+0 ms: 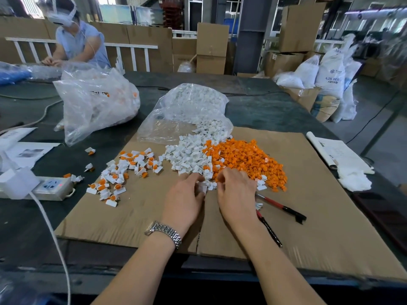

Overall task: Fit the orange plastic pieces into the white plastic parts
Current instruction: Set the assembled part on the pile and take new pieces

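Note:
A heap of orange pieces (248, 159) lies on the cardboard sheet (132, 212), touching a heap of white parts (189, 155) that spills from a clear bag (189, 106). Left of them lie several joined white-and-orange parts (123, 172). My left hand (185, 201), with a metal watch on its wrist, is at the near edge of the white heap and pinches a white part (202, 187) between thumb and fingers. My right hand (236, 192) is beside it, fingers curled down where the two heaps meet. What its fingertips hold is hidden.
Red-and-black pliers (284, 209) lie by my right wrist. A power strip (50, 188) with a white cable sits at the left. A large clear bag (94, 102) stands at the back left, with papers (343, 155) at the right. Another person (77, 40) works at the far left.

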The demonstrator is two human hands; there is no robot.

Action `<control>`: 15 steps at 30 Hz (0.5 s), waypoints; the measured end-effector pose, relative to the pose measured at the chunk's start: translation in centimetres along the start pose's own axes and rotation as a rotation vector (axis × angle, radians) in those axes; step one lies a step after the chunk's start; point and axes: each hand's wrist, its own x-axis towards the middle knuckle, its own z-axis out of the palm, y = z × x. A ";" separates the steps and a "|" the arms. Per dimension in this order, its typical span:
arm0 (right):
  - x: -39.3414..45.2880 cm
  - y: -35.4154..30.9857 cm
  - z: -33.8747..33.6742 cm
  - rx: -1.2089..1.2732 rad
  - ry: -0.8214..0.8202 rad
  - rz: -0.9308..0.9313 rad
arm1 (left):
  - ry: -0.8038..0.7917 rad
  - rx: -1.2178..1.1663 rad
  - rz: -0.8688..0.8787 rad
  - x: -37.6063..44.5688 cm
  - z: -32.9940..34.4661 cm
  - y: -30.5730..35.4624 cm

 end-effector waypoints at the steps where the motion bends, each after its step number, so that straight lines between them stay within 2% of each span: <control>1: -0.3 -0.1 0.1 0.014 0.014 -0.015 | -0.014 -0.031 -0.020 0.0 -0.1 0.0; 5: -1.2 0.1 0.3 0.088 0.086 -0.034 | -0.048 -0.177 -0.119 0.1 -1.0 -0.4; 8: -1.2 0.2 0.2 0.195 0.124 -0.022 | -0.080 -0.690 -0.374 0.1 -2.1 -0.7; 11: -1.3 -0.1 -0.1 0.482 0.131 0.020 | -0.143 -1.175 -0.579 0.2 -2.6 -0.8; 13: -1.4 -0.8 -0.4 0.682 0.103 0.088 | -0.161 -1.349 -0.633 0.4 -2.4 -0.9; 15: -1.5 -1.5 -0.6 0.815 0.044 0.134 | -0.180 -1.412 -0.659 0.4 -2.0 -1.1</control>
